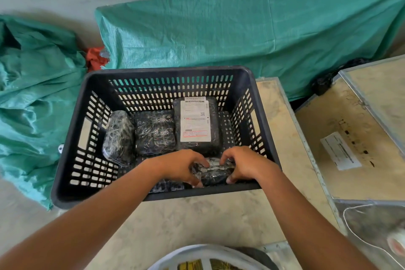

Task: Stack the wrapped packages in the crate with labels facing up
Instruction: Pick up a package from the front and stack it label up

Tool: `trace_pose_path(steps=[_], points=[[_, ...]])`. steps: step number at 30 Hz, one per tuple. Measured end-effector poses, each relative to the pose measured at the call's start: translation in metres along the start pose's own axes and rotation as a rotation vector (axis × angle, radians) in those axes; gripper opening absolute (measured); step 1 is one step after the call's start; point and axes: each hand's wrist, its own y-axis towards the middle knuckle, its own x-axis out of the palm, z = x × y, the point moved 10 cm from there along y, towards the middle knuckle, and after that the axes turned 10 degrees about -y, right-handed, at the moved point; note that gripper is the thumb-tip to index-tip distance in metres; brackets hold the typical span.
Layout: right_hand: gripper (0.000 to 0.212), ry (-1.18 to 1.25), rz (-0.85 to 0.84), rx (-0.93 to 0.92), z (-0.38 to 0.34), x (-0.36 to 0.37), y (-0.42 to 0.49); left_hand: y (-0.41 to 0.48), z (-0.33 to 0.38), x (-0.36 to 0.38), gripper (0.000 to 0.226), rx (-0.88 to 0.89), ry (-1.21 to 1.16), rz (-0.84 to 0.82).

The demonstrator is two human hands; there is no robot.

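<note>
A dark slotted plastic crate point(72, 138) stands on a pale wooden surface. Inside lie several black packages in clear wrap. One at the back right point(196, 119) shows a white shipping label on top. Two more, a narrow one point(118, 136) at the left and one point(155, 131) in the middle, show no label. Near the crate's front wall, my left hand point(182, 165) and my right hand point(245, 163) both grip a small wrapped package point(213, 171) from either side. Its label is not visible.
Green woven tarps point(241, 28) cover things behind and left of the crate. A wooden box with a metal edge and a paper label point(339, 151) sits at the right. A white-rimmed bag or container point(206, 256) is at the bottom edge.
</note>
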Motion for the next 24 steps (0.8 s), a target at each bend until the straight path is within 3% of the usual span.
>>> trace_pose_path(steps=[5, 9, 15, 21, 24], points=[[0.05, 0.088, 0.043, 0.008, 0.007, -0.002, 0.001, -0.001, -0.004, -0.003, 0.072, 0.034, -0.038, 0.061], [0.042, 0.203, 0.184, -0.026, 0.008, -0.016, 0.0, 0.001, -0.002, -0.012, 0.083, 0.053, 0.043, 0.154], [0.032, 0.308, 0.363, -0.057, 0.005, -0.038, -0.007, 0.0, 0.008, -0.032, 0.065, 0.133, 0.021, 0.246], [0.048, 0.46, 0.604, -0.146, 0.008, -0.081, -0.042, -0.037, 0.035, -0.075, 0.056, 0.239, -0.232, 0.353], [0.059, 0.639, 0.685, -0.304, 0.005, -0.103, -0.066, -0.061, 0.055, -0.108, 0.047, 0.316, -0.276, 0.43]])
